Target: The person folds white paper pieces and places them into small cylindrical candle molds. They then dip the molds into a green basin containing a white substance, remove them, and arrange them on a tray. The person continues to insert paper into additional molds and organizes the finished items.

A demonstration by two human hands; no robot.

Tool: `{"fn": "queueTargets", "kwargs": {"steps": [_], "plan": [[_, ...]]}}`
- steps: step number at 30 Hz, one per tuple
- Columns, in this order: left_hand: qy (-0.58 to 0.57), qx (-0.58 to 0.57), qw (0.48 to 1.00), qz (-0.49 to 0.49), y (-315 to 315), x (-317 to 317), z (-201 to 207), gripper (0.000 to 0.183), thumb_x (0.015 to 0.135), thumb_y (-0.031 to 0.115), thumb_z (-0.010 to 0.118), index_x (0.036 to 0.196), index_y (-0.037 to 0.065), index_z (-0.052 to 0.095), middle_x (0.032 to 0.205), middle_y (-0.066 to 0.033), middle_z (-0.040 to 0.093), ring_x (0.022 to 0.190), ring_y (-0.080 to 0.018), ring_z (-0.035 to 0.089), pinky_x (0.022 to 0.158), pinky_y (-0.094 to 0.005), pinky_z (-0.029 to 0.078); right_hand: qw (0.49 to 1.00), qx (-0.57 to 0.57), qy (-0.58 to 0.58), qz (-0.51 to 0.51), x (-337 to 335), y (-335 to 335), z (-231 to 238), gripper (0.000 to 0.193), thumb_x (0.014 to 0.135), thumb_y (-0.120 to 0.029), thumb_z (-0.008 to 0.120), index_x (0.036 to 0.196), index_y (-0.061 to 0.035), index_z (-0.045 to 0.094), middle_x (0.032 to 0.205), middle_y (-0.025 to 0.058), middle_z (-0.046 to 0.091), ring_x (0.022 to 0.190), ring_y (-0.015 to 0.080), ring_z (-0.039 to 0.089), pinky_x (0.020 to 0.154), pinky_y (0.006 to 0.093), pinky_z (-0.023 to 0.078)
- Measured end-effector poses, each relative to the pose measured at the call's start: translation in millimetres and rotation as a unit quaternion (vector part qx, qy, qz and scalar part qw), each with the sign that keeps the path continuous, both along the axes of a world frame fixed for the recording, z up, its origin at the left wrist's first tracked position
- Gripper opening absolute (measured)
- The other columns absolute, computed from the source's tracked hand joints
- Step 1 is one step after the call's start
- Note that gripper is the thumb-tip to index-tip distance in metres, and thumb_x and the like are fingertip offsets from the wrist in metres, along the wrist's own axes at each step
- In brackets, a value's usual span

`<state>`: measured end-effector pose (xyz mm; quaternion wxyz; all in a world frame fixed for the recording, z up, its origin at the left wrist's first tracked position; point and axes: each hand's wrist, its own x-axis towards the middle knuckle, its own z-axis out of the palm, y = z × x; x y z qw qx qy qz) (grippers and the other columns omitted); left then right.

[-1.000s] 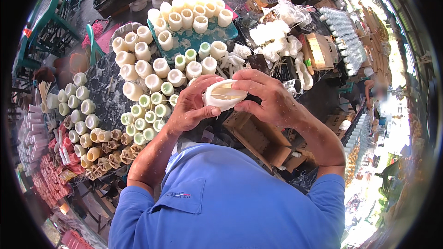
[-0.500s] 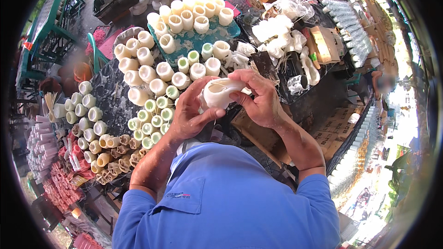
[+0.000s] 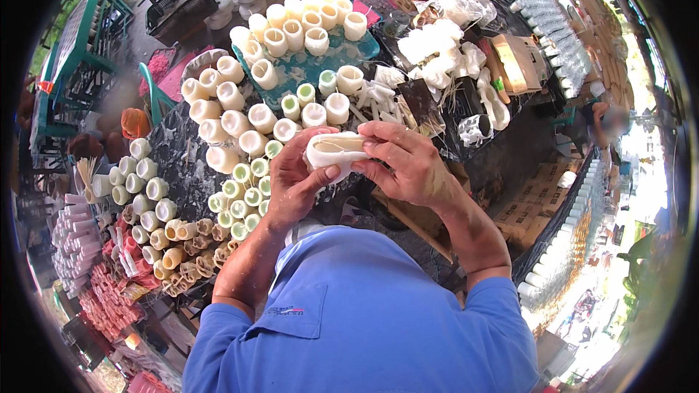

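Note:
Both my hands are around a soft white wax candle shell (image 3: 336, 154), its hollow mouth facing up and squeezed to a long oval. My left hand (image 3: 297, 182) grips its left side, thumb along the front wall. With thumb and fingertips my right hand (image 3: 409, 160) pinches the rim at the right end. A thin pale strand, perhaps a wick, lies by the rim. Just beyond my hands stand cream wax candles (image 3: 261, 116) with wicks, and smaller green-centred candles (image 3: 244, 173) sit left of my left hand.
More cream candles stand on a teal tray (image 3: 291, 84) on the black-covered table (image 3: 175, 156). White wax lumps (image 3: 431, 44) and an open cardboard box (image 3: 515, 65) lie to the far right. Brownish wax cups (image 3: 189, 269) and bundled white sticks (image 3: 76, 240) fill the left.
The shell's mouth has gone from a rim pulled out to the right into a longer, flatter oval. My right hand has shifted its pinch along the rim; both hands keep hold.

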<state>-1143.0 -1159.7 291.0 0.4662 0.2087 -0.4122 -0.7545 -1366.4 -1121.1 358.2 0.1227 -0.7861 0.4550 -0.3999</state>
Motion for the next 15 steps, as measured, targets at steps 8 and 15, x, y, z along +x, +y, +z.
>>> {"fn": "queueTargets", "kwargs": {"steps": [8, 15], "plan": [[0.007, -0.03, 0.999, -0.021, -3, -1, -2, 0.073, 0.089, 0.005, 0.088, 0.152, 0.001, 0.052, 0.146, -0.0131, 0.062, 0.136, -0.0248, 0.061, 0.117, -0.0422, 0.049, 0.993, 0.081, -0.082, -0.034, 5, 4, 4, 0.053, 0.083, -0.014, 0.094, 0.127, -0.0023, 0.069, 0.12, 0.0182, 0.075, 0.105, 0.031, 0.078, 0.088, 0.0402, 0.065], [-0.136, -0.14, 0.981, -0.02, -2, 3, -16, 0.093, 0.083, 0.009, 0.095, 0.159, 0.004, 0.041, 0.153, -0.0112, 0.057, 0.141, -0.0256, 0.057, 0.12, -0.0434, 0.046, 0.993, 0.069, -0.075, -0.057, 13, 4, -14, 0.062, 0.084, -0.016, 0.094, 0.138, -0.0028, 0.066, 0.13, 0.0167, 0.074, 0.111, 0.0252, 0.077, 0.093, 0.036, 0.065]]}}
